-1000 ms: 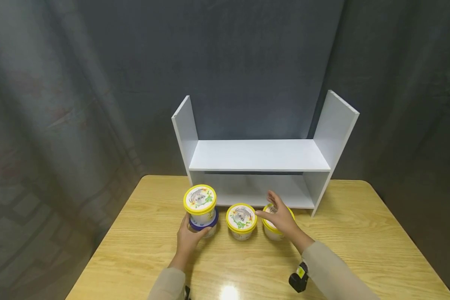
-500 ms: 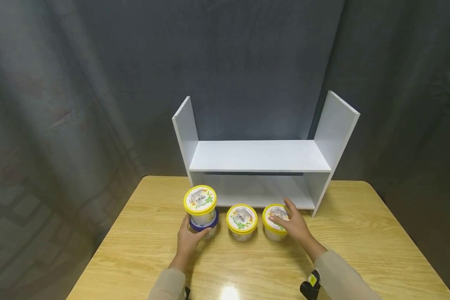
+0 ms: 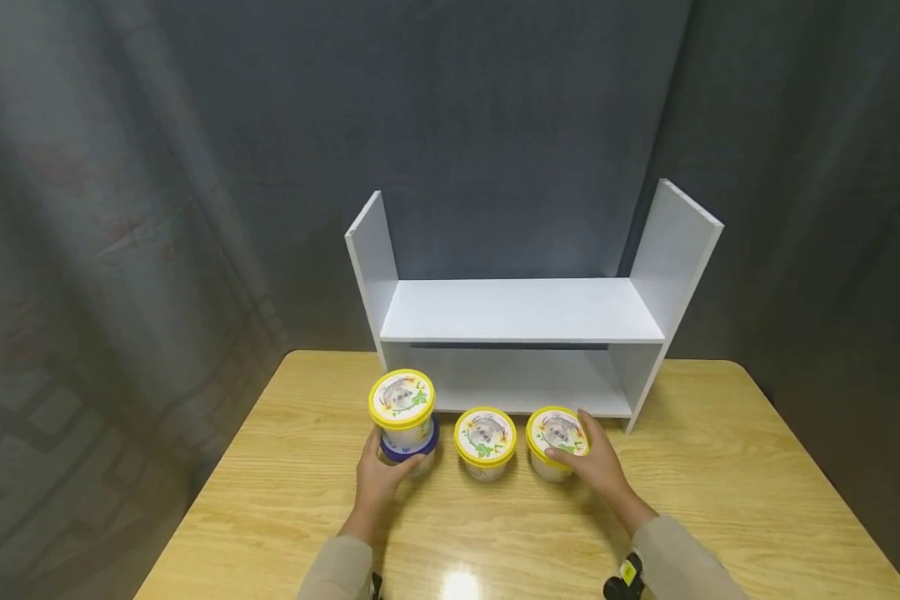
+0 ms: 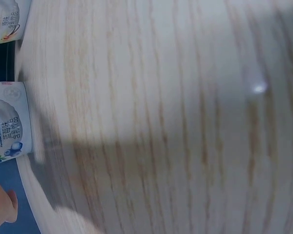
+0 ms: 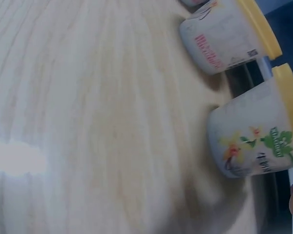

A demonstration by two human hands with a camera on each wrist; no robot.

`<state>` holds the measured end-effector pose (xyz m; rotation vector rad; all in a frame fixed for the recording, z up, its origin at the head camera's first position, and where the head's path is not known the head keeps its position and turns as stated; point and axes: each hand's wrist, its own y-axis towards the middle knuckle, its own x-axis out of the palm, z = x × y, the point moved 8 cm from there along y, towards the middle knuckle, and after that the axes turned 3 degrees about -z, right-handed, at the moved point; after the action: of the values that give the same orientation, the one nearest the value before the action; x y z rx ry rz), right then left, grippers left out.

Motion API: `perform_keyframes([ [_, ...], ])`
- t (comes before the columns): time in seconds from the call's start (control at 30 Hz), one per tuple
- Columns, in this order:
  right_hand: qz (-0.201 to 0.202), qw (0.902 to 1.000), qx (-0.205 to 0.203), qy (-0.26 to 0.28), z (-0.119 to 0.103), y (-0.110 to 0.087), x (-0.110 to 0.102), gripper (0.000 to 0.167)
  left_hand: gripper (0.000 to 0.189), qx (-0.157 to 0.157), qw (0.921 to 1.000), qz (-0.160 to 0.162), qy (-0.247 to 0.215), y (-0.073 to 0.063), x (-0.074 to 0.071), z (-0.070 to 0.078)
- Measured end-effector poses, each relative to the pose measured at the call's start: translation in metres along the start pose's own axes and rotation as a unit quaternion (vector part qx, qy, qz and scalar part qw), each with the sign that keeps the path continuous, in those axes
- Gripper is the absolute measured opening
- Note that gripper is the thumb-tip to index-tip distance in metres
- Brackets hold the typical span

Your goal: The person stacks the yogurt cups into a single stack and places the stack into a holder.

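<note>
On the left, a white tub with a yellow lid (image 3: 402, 398) sits on top of a tub with a purple lid (image 3: 426, 458). My left hand (image 3: 377, 479) holds the purple-lidded tub from the front left, thumb across its front. Its printed wall, with blueberries, shows in the left wrist view. A second yellow-lidded tub (image 3: 485, 442) stands in the middle, untouched. To its right, my right hand (image 3: 598, 462) grips the third yellow-lidded tub (image 3: 555, 433), thumb at the lid's front edge and fingers at its right side. This tub's flower print (image 5: 254, 141) shows in the right wrist view.
A white two-level shelf (image 3: 521, 308) with upright side panels stands just behind the tubs. All rest on a wooden table (image 3: 495, 533). Dark grey curtains (image 3: 510, 125) surround its back and sides.
My right hand has moved right and down from above the right tub, baring its lid, and now grips it. My left hand and the tubs have not visibly moved.
</note>
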<state>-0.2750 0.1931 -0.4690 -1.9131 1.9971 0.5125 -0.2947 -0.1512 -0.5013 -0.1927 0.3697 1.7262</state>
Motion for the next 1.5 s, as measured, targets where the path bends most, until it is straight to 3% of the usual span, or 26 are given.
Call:
perform_keyframes([
  [0.37,0.012,0.9993,-0.026,0.023,0.017,0.004,0.007,0.096,0.095,0.002,1.0,0.002,0.001,0.0,-0.001,0.003],
  [0.53,0.009,0.9997,-0.015,0.017,0.022,0.003,0.01,0.099,0.095,0.006,1.0,0.005,0.003,-0.001,-0.001,0.002],
  [1.13,0.021,0.9994,0.0,0.028,0.016,-0.004,0.007,0.1,0.09,0.023,0.9997,0.012,0.003,-0.005,0.0,0.004],
  [1.5,0.023,0.9993,-0.008,0.027,-0.01,-0.001,-0.009,0.101,0.093,0.017,0.9998,0.001,0.001,-0.002,-0.001,0.005],
])
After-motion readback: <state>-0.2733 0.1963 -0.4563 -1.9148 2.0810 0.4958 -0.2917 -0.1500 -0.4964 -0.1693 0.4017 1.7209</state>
